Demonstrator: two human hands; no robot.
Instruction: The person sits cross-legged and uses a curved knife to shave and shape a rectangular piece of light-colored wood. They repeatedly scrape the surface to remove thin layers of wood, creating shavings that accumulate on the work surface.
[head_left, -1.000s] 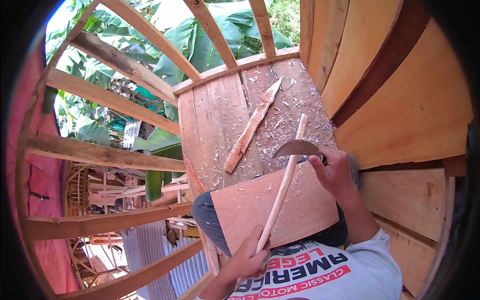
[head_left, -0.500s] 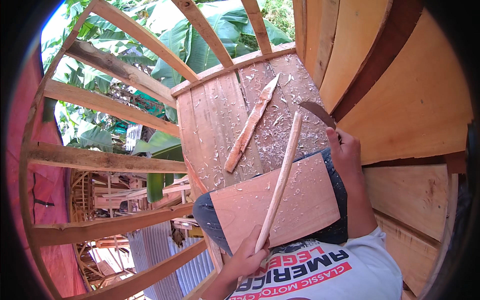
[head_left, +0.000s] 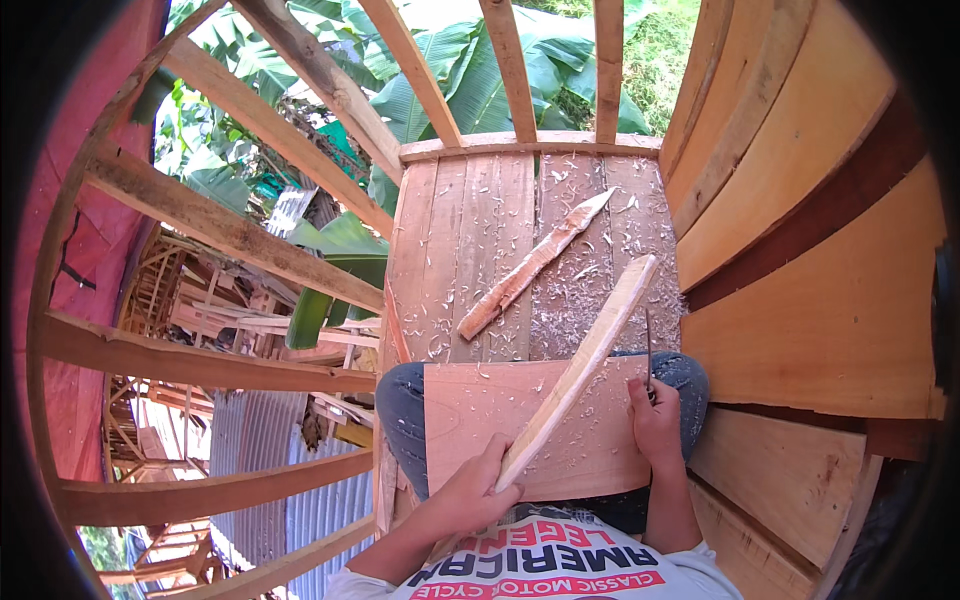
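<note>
A long, slightly curved strip of pale wood slants up and away to the right, its near end wrapped in my left hand. My right hand grips a knife by its handle, with the blade pointing away and seen nearly edge-on. Blade and strip are apart. Under both hands a flat wooden board rests across my lap, sprinkled with shavings. Beyond it, a carved piece of wood with a pointed far end lies on the plank floor.
Curled wood shavings litter the planks. Wooden railing slats run along the left and far sides, with banana leaves outside. A plank wall stands close on the right. Corrugated metal sheets show below left.
My right hand with the knife has come nearer to me, and the blade has turned edge-on. The wood strip has tilted further right and turned to show a broader face. My view has shifted.
</note>
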